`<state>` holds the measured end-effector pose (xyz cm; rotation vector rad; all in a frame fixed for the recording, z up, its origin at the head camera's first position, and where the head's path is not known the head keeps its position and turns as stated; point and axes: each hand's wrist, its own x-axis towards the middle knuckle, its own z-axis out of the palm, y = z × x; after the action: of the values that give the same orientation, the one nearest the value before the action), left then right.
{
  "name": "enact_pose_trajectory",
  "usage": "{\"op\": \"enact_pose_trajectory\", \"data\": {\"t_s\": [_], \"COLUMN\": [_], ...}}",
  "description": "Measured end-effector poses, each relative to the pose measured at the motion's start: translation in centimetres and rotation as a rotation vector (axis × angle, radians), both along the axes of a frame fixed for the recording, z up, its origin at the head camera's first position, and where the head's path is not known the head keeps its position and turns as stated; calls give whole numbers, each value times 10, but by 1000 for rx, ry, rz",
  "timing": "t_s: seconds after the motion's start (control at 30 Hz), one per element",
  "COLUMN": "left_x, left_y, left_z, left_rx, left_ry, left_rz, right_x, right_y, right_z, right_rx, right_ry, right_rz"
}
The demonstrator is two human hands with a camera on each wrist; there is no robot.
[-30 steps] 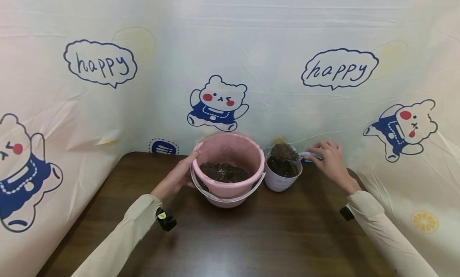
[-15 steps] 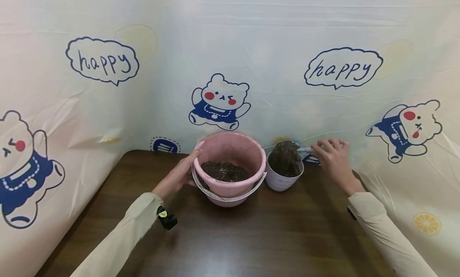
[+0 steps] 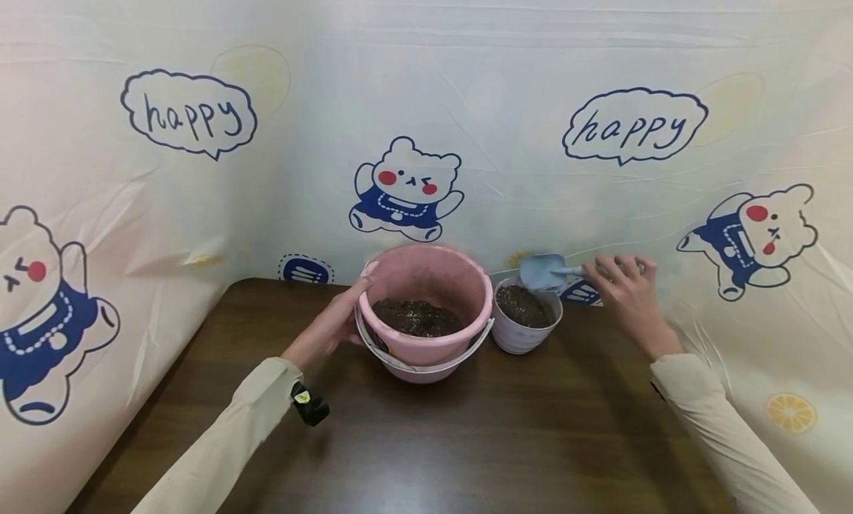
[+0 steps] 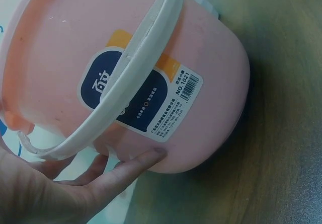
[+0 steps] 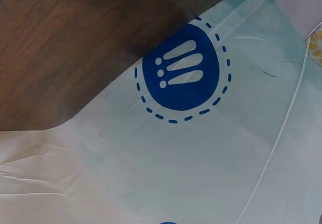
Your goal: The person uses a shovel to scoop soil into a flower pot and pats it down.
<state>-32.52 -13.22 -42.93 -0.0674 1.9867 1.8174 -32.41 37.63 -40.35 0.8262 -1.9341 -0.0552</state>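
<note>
A pink bucket (image 3: 420, 351) with a white handle (image 4: 138, 65) stands on the table, dark soil (image 3: 416, 318) low inside it. My left hand (image 3: 333, 321) holds the bucket by its left side, a fingertip at the rim; in the left wrist view one finger lies against the wall below the label (image 4: 146, 93). Right beside the bucket is a small white flowerpot (image 3: 518, 341) with soil (image 3: 523, 306) in it. Over the pot's back right rim, a light blue hand trowel (image 3: 543, 272) is tipped with no soil showing on its blade. My right hand (image 3: 626, 295) pinches its handle.
The brown wooden table (image 3: 426, 447) ends just behind the bucket and pot. A printed cloth curtain (image 3: 506, 114) hangs behind and at both sides. The right wrist view shows only table edge, curtain and a pale corner of the pot.
The trowel, heaped with soil a second ago, has turned over and its soil has dropped into the flowerpot, which looks fuller. My right hand shifted slightly right; the left stays on the bucket.
</note>
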Motion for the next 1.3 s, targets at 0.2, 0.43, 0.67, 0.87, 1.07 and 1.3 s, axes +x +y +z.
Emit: {"op": "enact_pose_trajectory", "data": {"t_s": [0.2, 0.43, 0.67, 0.87, 1.07, 1.3], "left_x": [0, 0, -1, -1, -2, -2], "left_y": [0, -1, -1, -1, 0, 0], "left_z": [-4, -4, -4, -4, -3, -3], "left_rx": [14, 11, 5, 13, 22, 34], "left_ry": [-10, -7, -2, -8, -12, -18], "left_rz": [3, 6, 6, -1, -2, 4], "right_x": [1, -2, -5, -5, -3, 1], "right_y": [-2, -12, -28, -45, -66, -99], "right_z": [1, 3, 8, 17, 29, 43], "right_rx": [26, -25, -102, -163, -217, -221], "right_ry": [0, 24, 29, -6, -50, -90], "right_rz": [3, 14, -8, -10, 0, 19]}}
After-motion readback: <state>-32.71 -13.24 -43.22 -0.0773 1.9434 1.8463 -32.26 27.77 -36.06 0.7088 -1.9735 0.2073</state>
